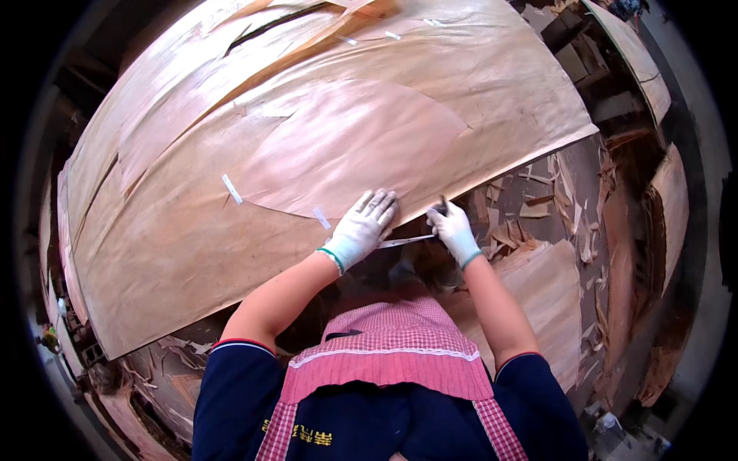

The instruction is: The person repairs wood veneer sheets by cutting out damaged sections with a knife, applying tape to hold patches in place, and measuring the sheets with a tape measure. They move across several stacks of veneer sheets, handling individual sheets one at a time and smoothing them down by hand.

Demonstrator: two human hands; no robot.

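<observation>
A large tan wood veneer sheet (184, 238) spreads in front of me, with an oval pinkish veneer patch (354, 146) on it. My left hand (360, 228), in a white glove with greyed fingers, lies flat on the sheet by its near edge, below the patch. Just off that edge, my right hand (455, 232), gloved too, has its fingers curled closed; a small dark bit shows at the fingertips, too unclear to name. A thin white strip (407, 241) runs between the hands, its right end at the right fingers. Short white tape pieces (321, 218) stick to the sheet around the patch.
Torn veneer scraps (511, 234) litter the area right of the sheet. Another veneer piece (546, 300) lies beside my right forearm. Stacked veneer sheets (667, 215) stand at the far right. Toward the far left, the big sheet has overlapping folds and a long split (273, 31).
</observation>
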